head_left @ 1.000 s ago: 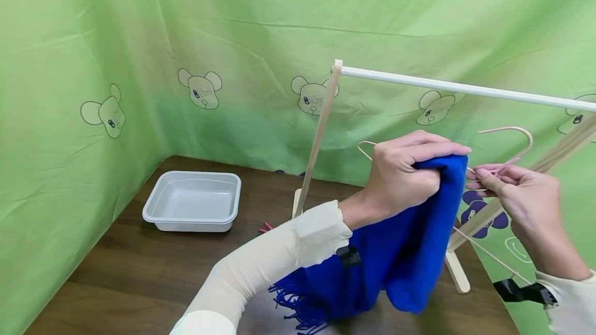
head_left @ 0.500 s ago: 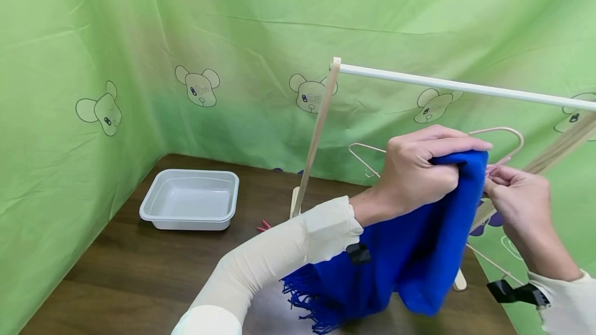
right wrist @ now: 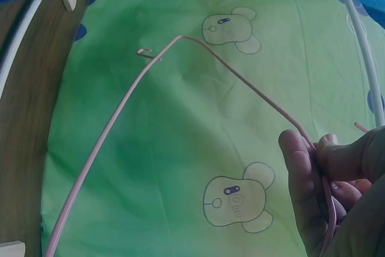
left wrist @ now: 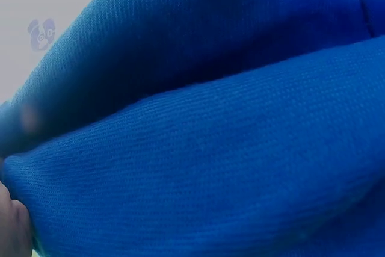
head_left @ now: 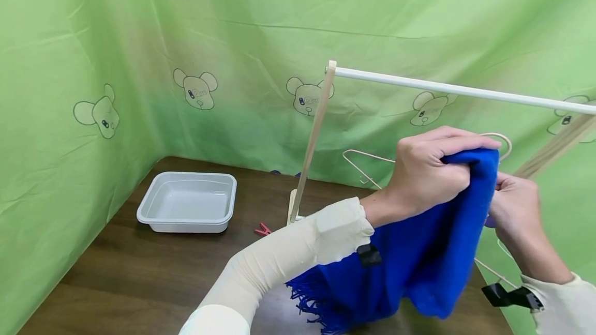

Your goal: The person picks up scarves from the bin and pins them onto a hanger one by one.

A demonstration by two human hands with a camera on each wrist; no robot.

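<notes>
A blue scarf (head_left: 433,262) with a fringed end hangs in folds from my left hand (head_left: 435,169), which grips its upper edge. Behind the cloth is a thin pink clothes hanger (head_left: 372,155), its hook just above my left fingers. My right hand (head_left: 518,208) pinches the hanger near its neck, as the right wrist view shows, where one bent shoulder of the hanger (right wrist: 114,118) spreads out below the blue cloth. In the head view the scarf hides my right fingertips and the hanger's middle. Blue cloth fills most of the left wrist view.
A wooden rack post (head_left: 315,136) carries a white crossbar (head_left: 447,88) above and behind my hands. On the brown table (head_left: 116,278) stand a light grey plastic basin (head_left: 186,221) at left and a red clothespin (head_left: 263,229) by the rack's foot. Green printed curtains (head_left: 233,25) enclose it.
My left hand has moved right, bringing the scarf across the front of the hanger. My right hand, holding the hanger, has shifted a little left, so the two hands are closer together.
</notes>
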